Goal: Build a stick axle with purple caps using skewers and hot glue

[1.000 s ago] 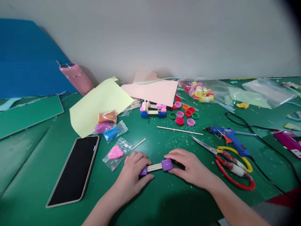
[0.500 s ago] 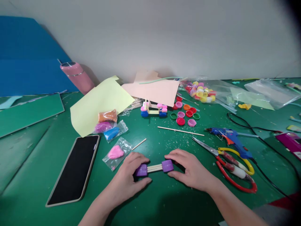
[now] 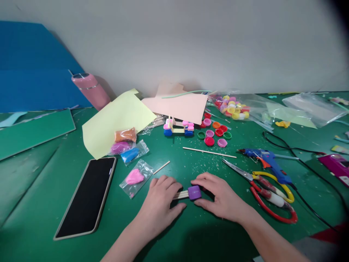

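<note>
A small piece made of pale wooden sticks [image 3: 181, 195] with purple clay-like end blocks lies on the green table in front of me. My left hand [image 3: 165, 198] is curled over its left end, hiding that block; the sticks come out between fingers and thumb. At the other end, my right hand [image 3: 215, 193] has its fingers above and thumb below the right purple block [image 3: 194, 193], close against its edges. Behind stands a little model car [image 3: 178, 127] with blue wheels and pink parts. A short stick [image 3: 161, 167] lies beyond my left hand.
Scissors [image 3: 261, 189] and a blue glue gun [image 3: 268, 163] with its cord lie to the right. A phone [image 3: 87, 198] and bagged pink clay [image 3: 135, 176] are left. Bottle caps [image 3: 209, 141], a long stick [image 3: 209, 152] and paper sheets [image 3: 117, 120] lie farther back.
My left hand has slid to the right along the piece and now covers the left purple block, which was visible before. My right hand has stayed in place.
</note>
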Demonstrator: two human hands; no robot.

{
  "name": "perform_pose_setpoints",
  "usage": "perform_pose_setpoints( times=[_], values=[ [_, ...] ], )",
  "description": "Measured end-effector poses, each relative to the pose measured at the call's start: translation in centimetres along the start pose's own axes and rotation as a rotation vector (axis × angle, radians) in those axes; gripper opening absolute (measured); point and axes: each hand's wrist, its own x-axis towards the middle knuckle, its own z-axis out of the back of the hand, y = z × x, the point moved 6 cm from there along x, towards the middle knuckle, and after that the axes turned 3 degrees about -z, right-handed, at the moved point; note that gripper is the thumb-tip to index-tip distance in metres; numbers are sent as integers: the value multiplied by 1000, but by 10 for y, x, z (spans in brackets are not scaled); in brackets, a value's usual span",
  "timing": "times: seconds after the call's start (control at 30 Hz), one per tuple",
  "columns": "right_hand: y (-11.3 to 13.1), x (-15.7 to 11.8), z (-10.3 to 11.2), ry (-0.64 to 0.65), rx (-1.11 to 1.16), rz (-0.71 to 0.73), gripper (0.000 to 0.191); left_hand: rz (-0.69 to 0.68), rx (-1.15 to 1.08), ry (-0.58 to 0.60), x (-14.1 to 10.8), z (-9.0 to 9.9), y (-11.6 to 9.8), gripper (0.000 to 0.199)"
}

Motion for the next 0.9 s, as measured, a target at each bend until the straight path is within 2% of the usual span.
perform_pose_setpoints(
  times=[0.13, 0.37, 0.63, 0.9],
  values=[
    [-1, 0, -1, -6, -3, 8, 34, -21, 35, -9, 1, -2, 0, 11],
    [1, 0, -1, 0, -16, 8, 28, -77, -43, -110, -4, -4, 4, 10],
    [-1, 1, -3, 2, -25, 8, 27, -141, -80, -140, -4, -4, 5, 11],
    [1, -2, -5, -4, -52, 7, 28, -150, -91, -140, -3, -4, 4, 11]
  ],
)
